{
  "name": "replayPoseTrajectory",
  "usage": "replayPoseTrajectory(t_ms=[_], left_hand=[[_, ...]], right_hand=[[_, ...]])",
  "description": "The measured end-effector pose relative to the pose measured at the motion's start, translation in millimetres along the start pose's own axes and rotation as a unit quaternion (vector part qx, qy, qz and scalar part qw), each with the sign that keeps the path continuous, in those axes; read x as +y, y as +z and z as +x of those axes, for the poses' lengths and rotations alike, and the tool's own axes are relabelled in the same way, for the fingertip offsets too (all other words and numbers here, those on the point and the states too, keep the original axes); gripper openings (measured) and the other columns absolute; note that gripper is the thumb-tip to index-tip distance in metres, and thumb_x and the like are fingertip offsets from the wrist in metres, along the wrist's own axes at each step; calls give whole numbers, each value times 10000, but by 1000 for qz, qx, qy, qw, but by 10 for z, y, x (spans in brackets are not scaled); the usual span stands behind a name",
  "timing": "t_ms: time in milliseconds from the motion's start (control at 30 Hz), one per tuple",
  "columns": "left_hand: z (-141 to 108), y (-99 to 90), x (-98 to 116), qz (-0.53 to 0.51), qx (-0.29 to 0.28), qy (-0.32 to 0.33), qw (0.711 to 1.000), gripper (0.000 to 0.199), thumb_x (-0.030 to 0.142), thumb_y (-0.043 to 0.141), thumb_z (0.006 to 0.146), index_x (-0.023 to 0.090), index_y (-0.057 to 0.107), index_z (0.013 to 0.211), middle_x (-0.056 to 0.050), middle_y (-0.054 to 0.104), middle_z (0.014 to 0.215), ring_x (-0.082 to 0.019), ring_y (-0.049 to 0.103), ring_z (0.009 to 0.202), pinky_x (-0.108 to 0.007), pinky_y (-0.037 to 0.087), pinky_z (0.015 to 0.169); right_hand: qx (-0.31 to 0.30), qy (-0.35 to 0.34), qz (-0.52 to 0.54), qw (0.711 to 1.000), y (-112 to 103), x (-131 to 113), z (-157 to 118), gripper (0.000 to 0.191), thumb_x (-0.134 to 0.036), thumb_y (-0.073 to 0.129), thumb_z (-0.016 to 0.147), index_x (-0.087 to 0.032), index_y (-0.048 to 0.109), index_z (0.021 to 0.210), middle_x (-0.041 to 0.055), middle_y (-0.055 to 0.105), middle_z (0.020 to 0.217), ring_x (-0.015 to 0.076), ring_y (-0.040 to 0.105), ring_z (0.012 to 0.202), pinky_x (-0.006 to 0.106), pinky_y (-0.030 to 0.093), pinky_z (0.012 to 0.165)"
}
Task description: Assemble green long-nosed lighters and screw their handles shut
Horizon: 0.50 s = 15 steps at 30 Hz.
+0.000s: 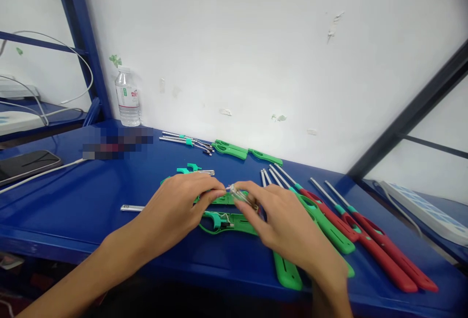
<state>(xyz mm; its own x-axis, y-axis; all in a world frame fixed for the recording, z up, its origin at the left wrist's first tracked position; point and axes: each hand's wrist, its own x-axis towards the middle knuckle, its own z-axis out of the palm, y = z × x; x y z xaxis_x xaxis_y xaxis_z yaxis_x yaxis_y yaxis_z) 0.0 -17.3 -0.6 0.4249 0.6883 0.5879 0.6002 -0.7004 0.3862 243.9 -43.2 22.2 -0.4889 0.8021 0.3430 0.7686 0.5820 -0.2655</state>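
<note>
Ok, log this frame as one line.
left hand: pinches at part's end | right hand: holds small shiny part | blue desk: green shell, red-handled lighters

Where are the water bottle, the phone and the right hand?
Water bottle (128, 97): head view, on its label.
Phone (29, 164): head view, on its screen.
Right hand (281, 212): head view, on its back.

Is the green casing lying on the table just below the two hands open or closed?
Open: inside the green casing, a turquoise piece and thin pale wires show, with no cover over them.
</note>
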Motion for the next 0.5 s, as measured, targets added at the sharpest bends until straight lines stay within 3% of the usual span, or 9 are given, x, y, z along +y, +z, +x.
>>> replayPoseTrajectory(t_ms=[67,200,333,500], left_hand=[[-10,-3,-41,20,-13,0,1000,307,280,542,1147,237,825,1037,2,854,997,-215,784,906,-324,526,815],[-41,-97,-75,70,-74,10,995,313,215,525,1133,240,831,1070,-11,852,1053,-237,794,964,-350,533,838],[-60,-188,-86,90,-162,-14,983,254,157,607,1082,269,832,1046,0,828,1035,-235,787,959,-345,529,820],[-86,-118,-101,89,-203,-5,975,157,145,744,1016,267,818,1081,-14,803,1097,-247,764,1031,-344,505,846]], right_hand=[[-3,18,-19,1000,24,21,10,188,-315,516,1176,-278,626,1324,-13,716,835,260,664,783,359,357,721],[-38,46,-25,998,20,-21,21,158,-156,410,1133,-251,516,1200,-1,669,854,248,629,723,362,328,651],[-83,46,2,996,25,-70,11,158,-143,499,1119,-276,430,1069,7,673,972,232,632,792,349,376,678],[-122,36,-4,992,111,-16,15,224,-154,540,1147,-282,405,1021,-8,669,967,226,635,818,343,372,694]])
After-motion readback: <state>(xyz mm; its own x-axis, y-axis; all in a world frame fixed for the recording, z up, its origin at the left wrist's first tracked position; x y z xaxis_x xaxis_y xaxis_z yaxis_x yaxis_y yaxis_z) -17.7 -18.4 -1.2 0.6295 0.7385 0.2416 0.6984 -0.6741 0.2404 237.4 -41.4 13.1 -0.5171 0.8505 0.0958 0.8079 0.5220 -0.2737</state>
